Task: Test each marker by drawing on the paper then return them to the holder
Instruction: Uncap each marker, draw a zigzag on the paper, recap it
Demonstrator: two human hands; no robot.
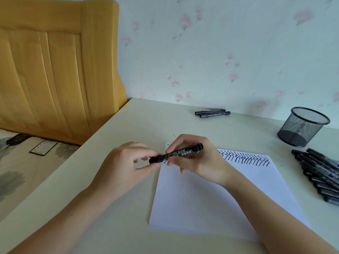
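A person's right hand grips the barrel of a black marker held nearly level above the top left corner of a white sheet of paper, while the left hand pinches the marker's cap end between thumb and fingertips. Black zigzag strokes run along the paper's far edge. A black mesh holder stands near the desk's far right edge, a pile of black markers lies at the right edge, and two more markers rest by the wall.
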